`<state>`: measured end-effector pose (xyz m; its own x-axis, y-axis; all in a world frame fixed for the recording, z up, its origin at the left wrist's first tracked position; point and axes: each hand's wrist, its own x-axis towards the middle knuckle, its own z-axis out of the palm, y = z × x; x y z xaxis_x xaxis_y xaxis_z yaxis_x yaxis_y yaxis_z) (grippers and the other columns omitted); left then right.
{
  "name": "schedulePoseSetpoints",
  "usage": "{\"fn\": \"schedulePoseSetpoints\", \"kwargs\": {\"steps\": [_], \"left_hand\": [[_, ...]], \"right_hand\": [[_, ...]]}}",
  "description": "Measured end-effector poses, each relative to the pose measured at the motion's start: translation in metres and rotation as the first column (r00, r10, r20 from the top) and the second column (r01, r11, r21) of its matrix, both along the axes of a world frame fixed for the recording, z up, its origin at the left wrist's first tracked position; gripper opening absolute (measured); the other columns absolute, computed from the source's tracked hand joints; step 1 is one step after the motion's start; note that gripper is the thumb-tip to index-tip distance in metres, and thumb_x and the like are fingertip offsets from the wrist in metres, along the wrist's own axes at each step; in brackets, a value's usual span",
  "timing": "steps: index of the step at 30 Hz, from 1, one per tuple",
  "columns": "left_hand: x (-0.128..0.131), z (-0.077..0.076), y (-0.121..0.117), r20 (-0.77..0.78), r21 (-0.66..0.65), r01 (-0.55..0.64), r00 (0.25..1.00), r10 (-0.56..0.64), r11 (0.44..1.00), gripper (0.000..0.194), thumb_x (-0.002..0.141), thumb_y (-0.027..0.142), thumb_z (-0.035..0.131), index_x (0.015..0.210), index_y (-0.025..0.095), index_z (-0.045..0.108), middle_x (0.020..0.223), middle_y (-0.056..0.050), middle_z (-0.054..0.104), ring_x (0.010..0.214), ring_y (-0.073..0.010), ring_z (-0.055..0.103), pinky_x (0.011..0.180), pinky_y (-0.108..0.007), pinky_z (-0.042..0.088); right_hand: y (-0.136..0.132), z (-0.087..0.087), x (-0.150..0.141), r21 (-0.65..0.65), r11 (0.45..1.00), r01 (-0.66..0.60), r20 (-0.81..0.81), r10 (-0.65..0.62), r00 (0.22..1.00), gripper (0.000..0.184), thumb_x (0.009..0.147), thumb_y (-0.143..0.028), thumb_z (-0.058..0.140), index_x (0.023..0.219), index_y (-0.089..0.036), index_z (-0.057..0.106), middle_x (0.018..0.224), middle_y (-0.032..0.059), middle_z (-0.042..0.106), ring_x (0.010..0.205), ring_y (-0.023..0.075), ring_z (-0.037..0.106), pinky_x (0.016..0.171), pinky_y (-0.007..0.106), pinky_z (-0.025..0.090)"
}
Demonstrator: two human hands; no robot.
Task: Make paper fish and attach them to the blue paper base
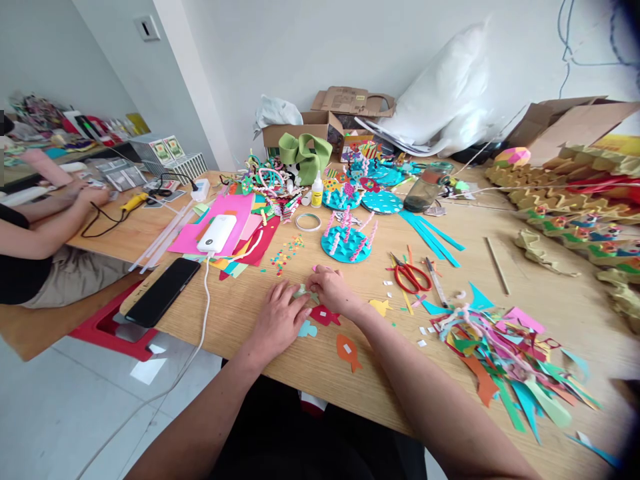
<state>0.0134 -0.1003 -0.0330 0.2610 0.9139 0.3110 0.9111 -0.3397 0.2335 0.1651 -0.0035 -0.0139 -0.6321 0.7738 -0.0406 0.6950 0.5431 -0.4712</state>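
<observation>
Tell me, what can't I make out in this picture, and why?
All in the head view:
Pale green paper: full outline, hidden by the left hand and right hand.
Whether the right hand pinches it: blocked by the hand itself.
Yellow-labelled bottle: label print too small.
Co-worker: cut off by the left edge.
Egg-carton trays: cut off by the right edge.

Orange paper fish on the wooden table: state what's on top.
One small white square piece lies on the orange paper fish; whatever that piece covers cannot be seen.

A wooden table [525,303] stands before pale walls [240,67].
</observation>
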Motion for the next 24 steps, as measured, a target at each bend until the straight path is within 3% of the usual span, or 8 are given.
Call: {"fn": "schedulePoseSetpoints", "kwargs": {"steps": [16,24], "left_hand": [[-0.0002,0.0001,-0.0006,-0.005,-0.009,0.004,1.000,-0.004,1.000,0.033,0.094,0.034,0.045,0.124,0.027,0.058,0.129,-0.007,0.056,0.127,-0.0273,0.041,0.107,-0.052,0.036],[-0.0001,-0.0003,-0.0012,-0.018,-0.008,-0.002,1.000,0.002,1.000,0.034,0.094,0.035,0.044,0.124,0.026,0.058,0.130,-0.008,0.056,0.128,-0.0279,0.041,0.108,-0.052,0.035]], "right_hand": [[-0.0022,-0.0018,0.0003,0.067,0.997,-0.024,0.046,0.021,0.999,0.025,0.084,-0.011,0.049,0.089,-0.020,0.071,0.098,0.0085,0.060,0.107,0.0225,0.053,0.085,0.032,0.032],[-0.0083,0.0076,-0.0019,0.133,0.990,-0.054,0.120,0.038,0.992,0.023,0.081,-0.012,0.052,0.089,-0.020,0.071,0.097,0.0095,0.060,0.099,0.0229,0.054,0.079,0.032,0.031]]}}
